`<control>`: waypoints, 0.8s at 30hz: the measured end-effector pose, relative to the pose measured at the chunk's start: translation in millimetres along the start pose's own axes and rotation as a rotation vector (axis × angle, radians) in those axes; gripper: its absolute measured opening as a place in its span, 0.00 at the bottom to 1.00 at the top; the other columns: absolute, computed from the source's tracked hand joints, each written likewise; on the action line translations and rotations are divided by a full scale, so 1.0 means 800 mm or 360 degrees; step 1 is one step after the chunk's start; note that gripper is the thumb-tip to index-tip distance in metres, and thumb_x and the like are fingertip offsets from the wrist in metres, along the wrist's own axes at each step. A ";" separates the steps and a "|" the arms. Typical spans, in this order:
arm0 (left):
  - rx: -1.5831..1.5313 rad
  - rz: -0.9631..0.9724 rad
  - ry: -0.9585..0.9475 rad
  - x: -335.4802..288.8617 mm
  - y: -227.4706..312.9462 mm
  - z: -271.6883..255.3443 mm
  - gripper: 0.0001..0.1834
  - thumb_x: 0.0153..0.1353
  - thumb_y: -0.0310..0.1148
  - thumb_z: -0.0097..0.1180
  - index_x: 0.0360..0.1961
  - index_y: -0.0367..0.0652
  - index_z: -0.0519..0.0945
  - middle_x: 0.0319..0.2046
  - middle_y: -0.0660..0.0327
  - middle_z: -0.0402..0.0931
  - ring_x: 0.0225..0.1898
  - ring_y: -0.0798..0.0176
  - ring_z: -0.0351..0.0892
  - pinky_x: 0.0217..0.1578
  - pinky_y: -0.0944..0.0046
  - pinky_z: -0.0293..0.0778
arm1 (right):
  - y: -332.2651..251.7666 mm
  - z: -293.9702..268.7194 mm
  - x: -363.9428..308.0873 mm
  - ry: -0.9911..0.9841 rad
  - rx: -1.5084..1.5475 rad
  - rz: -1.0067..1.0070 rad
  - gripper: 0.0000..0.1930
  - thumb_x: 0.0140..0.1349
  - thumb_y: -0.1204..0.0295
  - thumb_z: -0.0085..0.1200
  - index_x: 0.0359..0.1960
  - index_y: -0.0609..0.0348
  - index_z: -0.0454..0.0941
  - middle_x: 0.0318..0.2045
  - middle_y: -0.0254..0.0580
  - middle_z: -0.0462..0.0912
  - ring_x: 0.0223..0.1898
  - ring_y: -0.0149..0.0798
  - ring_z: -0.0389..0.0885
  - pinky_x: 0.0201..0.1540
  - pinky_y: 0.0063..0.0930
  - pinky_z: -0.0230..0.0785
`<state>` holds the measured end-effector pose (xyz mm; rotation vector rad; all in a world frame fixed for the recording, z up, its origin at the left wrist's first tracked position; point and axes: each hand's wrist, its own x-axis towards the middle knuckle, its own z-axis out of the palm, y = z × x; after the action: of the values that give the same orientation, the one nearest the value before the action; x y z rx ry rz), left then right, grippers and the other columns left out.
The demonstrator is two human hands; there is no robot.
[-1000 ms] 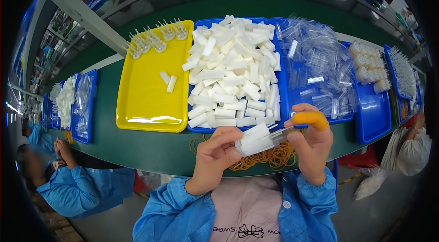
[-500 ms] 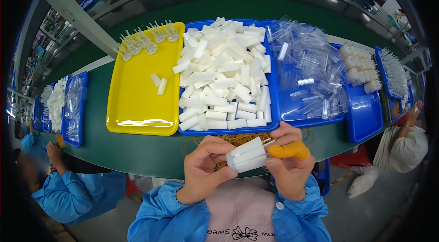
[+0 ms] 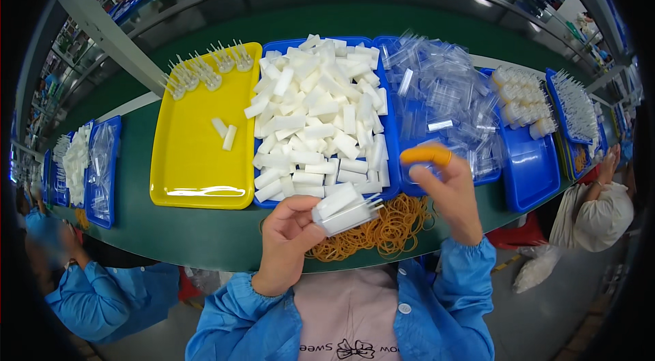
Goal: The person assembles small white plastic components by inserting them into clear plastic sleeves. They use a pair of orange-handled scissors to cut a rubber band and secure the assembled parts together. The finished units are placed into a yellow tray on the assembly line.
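Note:
In my left hand point(image 3: 290, 238) is a bundle of white foam blocks point(image 3: 341, 207) around a clear plastic pronged holder, thin prongs sticking out on its right. The fingers and thumb close around its left end. My right hand point(image 3: 447, 190) is apart from the bundle, over the near edge of the blue tray of clear plastic sleeves point(image 3: 447, 88). An orange finger cot point(image 3: 426, 154) covers its index finger, which stretches left above the thumb; nothing shows between them. Below the bundle lies a heap of tan rubber bands point(image 3: 382, 231).
A blue tray heaped with white foam blocks point(image 3: 317, 102) stands ahead. Left of it, a yellow tray point(image 3: 198, 177) holds several clear pronged holders point(image 3: 205, 71) and loose foam pieces point(image 3: 230, 137). At right, a blue tray point(image 3: 529, 177) holds finished-looking bundles point(image 3: 522, 98). Co-workers sit at both sides.
My right hand has let go of the bundle and moved up and right. The left hand keeps the bundle, now slightly further left and higher. The view has shifted a little.

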<state>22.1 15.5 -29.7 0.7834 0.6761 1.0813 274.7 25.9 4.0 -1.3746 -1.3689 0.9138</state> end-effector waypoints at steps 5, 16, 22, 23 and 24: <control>-0.0010 0.0044 0.0015 0.003 0.002 -0.004 0.19 0.54 0.19 0.57 0.48 0.36 0.71 0.44 0.56 0.76 0.46 0.63 0.76 0.48 0.63 0.71 | 0.055 -0.033 0.023 -0.0009 -0.1992 -0.0673 0.11 0.47 0.78 0.54 0.35 0.62 0.79 0.32 0.43 0.77 0.37 0.42 0.76 0.40 0.32 0.68; 0.0264 0.0235 -0.0052 0.003 -0.002 0.004 0.21 0.49 0.17 0.62 0.45 0.34 0.73 0.45 0.55 0.70 0.47 0.61 0.75 0.49 0.63 0.72 | 0.031 -0.028 0.024 0.0219 -0.0766 -0.0564 0.13 0.53 0.83 0.51 0.42 0.64 0.75 0.38 0.46 0.79 0.39 0.42 0.80 0.44 0.32 0.72; 0.0731 0.0537 -0.0159 0.000 -0.007 0.008 0.22 0.43 0.19 0.68 0.43 0.35 0.76 0.45 0.54 0.68 0.47 0.62 0.73 0.48 0.65 0.72 | -0.004 0.009 -0.026 0.0250 0.1118 0.0105 0.18 0.57 0.84 0.45 0.51 0.64 0.68 0.40 0.48 0.78 0.42 0.42 0.80 0.51 0.36 0.70; 0.0761 0.0571 -0.0182 0.000 -0.007 0.009 0.22 0.43 0.19 0.68 0.43 0.35 0.77 0.45 0.54 0.69 0.47 0.62 0.73 0.47 0.65 0.72 | -0.006 0.016 -0.030 0.0246 0.1142 0.0101 0.18 0.57 0.84 0.45 0.51 0.64 0.68 0.40 0.48 0.78 0.43 0.42 0.80 0.51 0.36 0.69; 0.0793 0.0607 -0.0204 0.000 -0.007 0.010 0.23 0.43 0.19 0.69 0.43 0.36 0.77 0.45 0.54 0.69 0.46 0.62 0.73 0.47 0.65 0.72 | -0.010 0.021 -0.034 0.0240 0.1168 0.0095 0.18 0.57 0.84 0.45 0.51 0.65 0.67 0.40 0.48 0.78 0.43 0.42 0.80 0.51 0.36 0.69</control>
<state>31.1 12.5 -29.9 1.4437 0.7124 1.2057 254.1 0.7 4.3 -0.8907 -0.7545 1.1721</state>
